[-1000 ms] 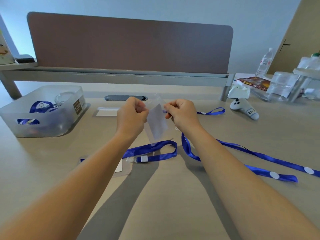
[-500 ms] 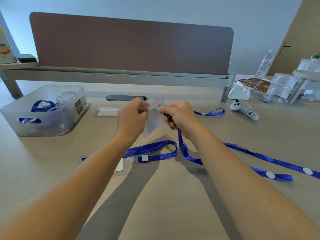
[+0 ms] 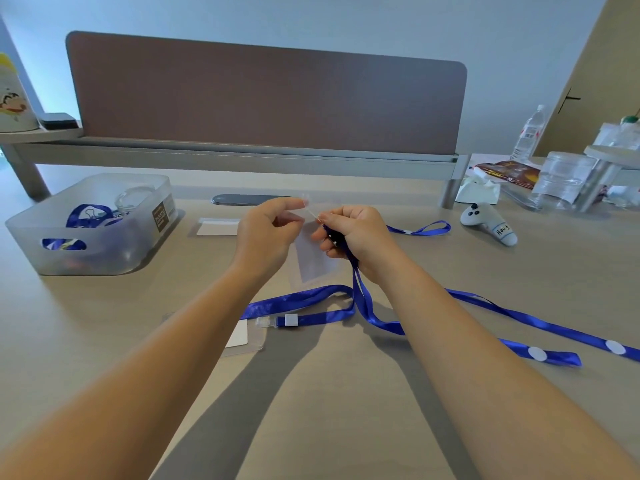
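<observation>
Both hands are raised above the middle of the desk. A clear plastic badge holder [image 3: 313, 261] hangs between them. My left hand [image 3: 266, 233] pinches its top corner between thumb and forefinger. My right hand [image 3: 353, 233] grips the clip end of a blue lanyard [image 3: 362, 299] right at the holder's top edge. That lanyard's strap drops from my fist to the table and trails off to the right. Whether the clip is hooked into the holder I cannot tell.
A second blue lanyard [image 3: 301, 299] with its own badge holder [image 3: 242, 337] lies under my forearms. A translucent bin [image 3: 138, 244] with lanyards stands at left. Beyond my hands lies a white card [image 3: 218, 226]. A white controller [image 3: 488, 223], jars [image 3: 564, 178] and a bottle [image 3: 528, 133] sit at right.
The holder has swung from tilted to hanging straight down. My left fingers have loosened to a fingertip pinch, and my right hand has drawn the lanyard end up to the holder's top.
</observation>
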The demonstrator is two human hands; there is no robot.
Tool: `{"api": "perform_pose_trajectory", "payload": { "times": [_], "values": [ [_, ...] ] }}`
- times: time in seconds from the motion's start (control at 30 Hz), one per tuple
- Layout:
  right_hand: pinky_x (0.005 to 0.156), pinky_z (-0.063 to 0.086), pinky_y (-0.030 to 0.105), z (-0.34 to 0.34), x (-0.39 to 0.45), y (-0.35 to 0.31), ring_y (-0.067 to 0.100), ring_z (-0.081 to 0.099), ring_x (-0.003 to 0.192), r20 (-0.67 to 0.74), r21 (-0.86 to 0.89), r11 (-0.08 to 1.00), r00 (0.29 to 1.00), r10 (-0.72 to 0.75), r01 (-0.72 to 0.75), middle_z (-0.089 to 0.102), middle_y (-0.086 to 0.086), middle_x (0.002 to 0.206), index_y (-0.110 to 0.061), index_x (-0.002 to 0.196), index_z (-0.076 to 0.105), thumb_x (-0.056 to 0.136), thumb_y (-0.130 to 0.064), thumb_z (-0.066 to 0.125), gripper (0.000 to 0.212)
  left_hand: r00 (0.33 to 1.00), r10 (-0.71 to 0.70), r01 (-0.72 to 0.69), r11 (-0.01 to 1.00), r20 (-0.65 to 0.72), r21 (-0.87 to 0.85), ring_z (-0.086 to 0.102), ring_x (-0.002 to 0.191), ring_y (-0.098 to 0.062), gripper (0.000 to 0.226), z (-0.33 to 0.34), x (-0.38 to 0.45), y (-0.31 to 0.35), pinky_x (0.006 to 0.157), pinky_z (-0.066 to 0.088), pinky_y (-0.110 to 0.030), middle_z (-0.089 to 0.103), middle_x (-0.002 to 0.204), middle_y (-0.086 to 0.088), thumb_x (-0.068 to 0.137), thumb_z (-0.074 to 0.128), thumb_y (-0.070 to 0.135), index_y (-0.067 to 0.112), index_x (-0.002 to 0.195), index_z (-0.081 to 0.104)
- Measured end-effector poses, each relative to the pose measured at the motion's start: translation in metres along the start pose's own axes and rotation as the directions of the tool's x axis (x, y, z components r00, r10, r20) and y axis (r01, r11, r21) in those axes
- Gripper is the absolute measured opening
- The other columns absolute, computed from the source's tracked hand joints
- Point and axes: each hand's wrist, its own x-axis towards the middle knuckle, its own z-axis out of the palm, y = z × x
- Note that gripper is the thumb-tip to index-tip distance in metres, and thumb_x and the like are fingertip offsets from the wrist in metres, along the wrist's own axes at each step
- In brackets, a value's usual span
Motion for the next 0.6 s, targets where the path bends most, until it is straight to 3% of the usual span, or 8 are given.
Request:
{"api": "perform_pose_trajectory", "payload": {
  "times": [0.1,0.23,0.37,0.47,0.6],
  "values": [
    [0.041,0.047,0.014,0.001,-0.001,-0.002,0.004,0.053,0.038,0.013,0.135,0.988,0.998,0.069,-0.07,0.059,0.004,0.062,-0.011,0.071,0.055,0.095,-0.025,0.045,0.029,0.984,0.179,-0.17,0.965,-0.027,0.198,0.053,0.082,-0.015,0.03,-0.005,0.0,-0.004,0.066,0.036,-0.005,0.057,0.09,-0.002,0.087,0.049,-0.001,0.007,0.114,0.059],
    [0.043,0.048,0.016,0.001,0.0,-0.003,0.009,0.053,0.041,0.031,0.14,0.975,0.985,0.169,-0.172,0.058,0.004,0.057,-0.009,0.075,0.055,0.09,-0.045,0.046,0.04,0.886,0.447,-0.452,0.777,0.122,0.437,0.064,0.068,-0.034,0.024,-0.015,-0.003,-0.007,0.057,0.051,-0.029,0.069,0.081,-0.02,0.08,0.051,-0.001,-0.001,0.098,0.067],
    [0.044,0.046,0.017,0.005,0.002,0.0,0.011,0.05,0.042,0.029,0.091,0.976,0.98,0.196,-0.197,0.057,0.0,0.043,-0.009,0.07,0.055,0.087,-0.044,0.053,0.039,0.845,0.489,-0.521,0.661,0.216,0.539,0.065,0.062,-0.033,0.022,-0.021,-0.004,-0.01,0.048,0.054,-0.032,0.07,0.073,-0.019,0.078,0.051,0.002,0.001,0.086,0.071],
    [0.041,0.046,0.015,0.007,0.001,0.002,0.01,0.049,0.042,0.04,0.101,0.978,0.983,0.177,-0.181,0.055,0.004,0.053,-0.009,0.07,0.055,0.089,-0.032,0.054,0.031,0.81,0.524,-0.571,0.603,0.263,0.557,0.065,0.059,-0.032,0.022,-0.023,-0.004,-0.011,0.047,0.055,-0.033,0.071,0.071,-0.018,0.077,0.05,0.002,0.003,0.084,0.072],
    [0.04,0.047,0.013,0.008,0.001,0.003,0.007,0.051,0.037,0.059,0.137,0.981,0.989,0.133,-0.14,0.055,0.006,0.058,-0.008,0.07,0.055,0.091,-0.022,0.052,0.026,0.822,0.523,-0.556,0.651,0.225,0.517,0.066,0.064,-0.032,0.026,-0.022,-0.004,-0.013,0.053,0.055,-0.031,0.071,0.076,-0.019,0.081,0.046,0.005,0.001,0.088,0.07]
  ]
}}
